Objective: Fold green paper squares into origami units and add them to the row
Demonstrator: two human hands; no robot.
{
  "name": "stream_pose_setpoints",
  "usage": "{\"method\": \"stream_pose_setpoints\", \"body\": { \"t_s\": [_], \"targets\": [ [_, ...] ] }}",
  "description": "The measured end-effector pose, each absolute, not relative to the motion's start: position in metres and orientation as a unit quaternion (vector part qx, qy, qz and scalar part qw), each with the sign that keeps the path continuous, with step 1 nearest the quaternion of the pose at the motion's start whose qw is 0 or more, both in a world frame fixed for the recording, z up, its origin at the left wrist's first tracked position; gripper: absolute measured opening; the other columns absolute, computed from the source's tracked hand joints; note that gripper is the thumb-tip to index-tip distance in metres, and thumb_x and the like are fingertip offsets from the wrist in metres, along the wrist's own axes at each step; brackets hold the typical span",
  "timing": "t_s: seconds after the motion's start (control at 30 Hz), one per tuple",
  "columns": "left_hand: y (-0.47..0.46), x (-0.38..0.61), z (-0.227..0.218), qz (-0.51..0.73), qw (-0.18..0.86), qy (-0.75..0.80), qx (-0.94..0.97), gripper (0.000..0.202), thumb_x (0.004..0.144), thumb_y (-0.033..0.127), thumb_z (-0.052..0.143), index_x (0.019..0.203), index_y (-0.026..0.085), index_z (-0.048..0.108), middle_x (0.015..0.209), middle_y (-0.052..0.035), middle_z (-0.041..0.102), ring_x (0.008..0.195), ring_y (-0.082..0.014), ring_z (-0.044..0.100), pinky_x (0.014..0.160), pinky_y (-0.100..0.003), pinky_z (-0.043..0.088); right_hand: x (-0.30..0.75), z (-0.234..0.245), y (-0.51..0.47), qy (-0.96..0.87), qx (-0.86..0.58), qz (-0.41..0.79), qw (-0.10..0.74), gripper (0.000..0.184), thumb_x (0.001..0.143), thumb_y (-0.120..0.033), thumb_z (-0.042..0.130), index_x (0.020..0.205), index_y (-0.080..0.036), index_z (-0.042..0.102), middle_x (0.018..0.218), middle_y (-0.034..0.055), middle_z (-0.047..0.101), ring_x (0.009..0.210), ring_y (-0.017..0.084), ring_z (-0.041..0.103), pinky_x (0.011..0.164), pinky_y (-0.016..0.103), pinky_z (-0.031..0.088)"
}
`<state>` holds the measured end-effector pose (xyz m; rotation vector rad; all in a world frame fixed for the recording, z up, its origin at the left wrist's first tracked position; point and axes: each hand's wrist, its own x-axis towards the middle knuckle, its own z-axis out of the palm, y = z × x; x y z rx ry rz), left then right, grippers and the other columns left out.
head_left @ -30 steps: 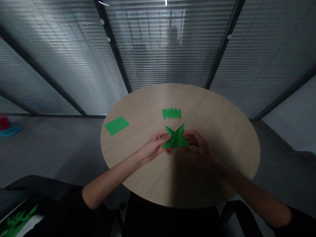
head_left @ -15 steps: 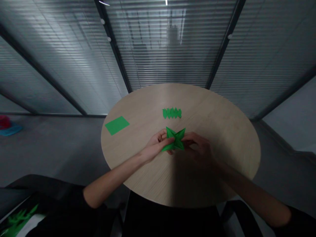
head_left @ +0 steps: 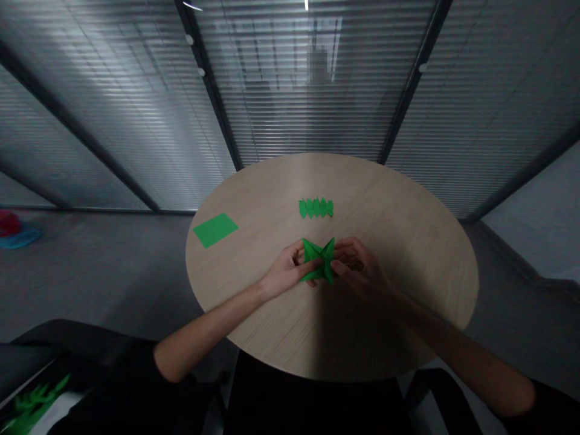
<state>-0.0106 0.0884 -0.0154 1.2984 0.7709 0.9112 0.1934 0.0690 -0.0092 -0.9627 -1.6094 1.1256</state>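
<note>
A piece of folded green paper [head_left: 313,254] with pointed corners, star-like in outline, is held above the table. My left hand [head_left: 290,266] grips its left side, the thumb lying across the front toward the centre and the fingertips partly hidden behind. At the right side is my right hand [head_left: 360,269], thumb at the paper's right edge and the other fingers curled, some of them behind it. Just beyond the hands, a row of several small folded green paper pieces [head_left: 316,208] lies on the table.
A flat green paper sheet [head_left: 215,229] lies at the left of the round wooden table [head_left: 389,199]. Chair armrests [head_left: 435,383] stand near the front edge. Green paper bits [head_left: 38,399] show at lower left. Glass panels with blinds [head_left: 281,121] stand behind the table.
The right points of the folded paper have swung inward, making it narrower on that side. My right hand has shifted, its thumb now at the paper's edge.
</note>
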Motion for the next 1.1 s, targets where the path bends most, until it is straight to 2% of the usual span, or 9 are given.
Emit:
{"method": "stream_pose_setpoints", "body": {
  "t_s": [0.13,0.3,0.6,0.7,0.87,1.1],
  "targets": [
    [0.087,-0.0104,-0.0152,0.387,0.637,0.326,0.582,0.032,0.082,0.032,0.079,0.092,0.015,0.053,0.074,-0.0003,0.066,0.057,-0.0106,0.066,0.049,-0.02,0.057,0.1899,-0.0076,0.0707,-0.632,-0.381,0.513,0.438,0.024,0.087,-0.04,0.072,0.095,-0.02,0.062,0.082,0.0037,0.072,0.072,0.016,0.07,0.063,0.027,0.058],
    [0.0859,-0.0096,-0.0121,0.392,0.612,0.344,0.595,0.034,0.083,0.032,0.079,0.087,0.016,0.05,0.072,0.0007,0.064,0.056,-0.0107,0.066,0.05,-0.021,0.058,0.1901,-0.0114,0.0739,-0.593,-0.414,0.509,0.466,0.025,0.082,-0.041,0.076,0.081,-0.02,0.064,0.071,0.0008,0.068,0.063,0.014,0.067,0.06,0.026,0.057],
    [0.0867,-0.0113,-0.0158,0.379,0.626,0.336,0.593,0.036,0.085,0.035,0.078,0.087,0.017,0.047,0.074,0.0003,0.064,0.059,-0.0111,0.066,0.051,-0.022,0.059,0.1914,-0.0106,0.0738,-0.599,-0.397,0.543,0.435,0.029,0.082,-0.045,0.077,0.085,-0.019,0.065,0.076,0.0016,0.07,0.066,0.013,0.067,0.061,0.025,0.056],
    [0.0871,-0.0123,-0.0137,0.374,0.634,0.324,0.594,0.034,0.086,0.036,0.076,0.091,0.017,0.048,0.076,-0.0008,0.066,0.059,-0.011,0.066,0.051,-0.021,0.058,0.1928,-0.0101,0.0745,-0.601,-0.406,0.544,0.421,0.031,0.083,-0.047,0.076,0.08,-0.018,0.064,0.073,0.0014,0.07,0.064,0.012,0.066,0.06,0.025,0.055],
    [0.0899,-0.0137,-0.0119,0.377,0.643,0.321,0.584,0.033,0.085,0.034,0.077,0.099,0.015,0.054,0.082,-0.0034,0.069,0.064,-0.0117,0.067,0.056,-0.022,0.059,0.1938,-0.012,0.0763,-0.566,-0.413,0.564,0.438,0.034,0.079,-0.048,0.079,0.082,-0.019,0.064,0.071,0.0004,0.07,0.062,0.013,0.068,0.059,0.026,0.059],
    [0.0941,-0.0141,-0.0198,0.388,0.622,0.354,0.581,0.025,0.08,0.025,0.075,0.087,0.016,0.053,0.072,0.0012,0.063,0.056,-0.0097,0.062,0.053,-0.023,0.056,0.1929,-0.0102,0.0754,-0.59,-0.407,0.553,0.425,0.032,0.08,-0.047,0.079,0.081,-0.019,0.063,0.071,0.0013,0.07,0.061,0.014,0.069,0.059,0.028,0.061]
  ]
}}
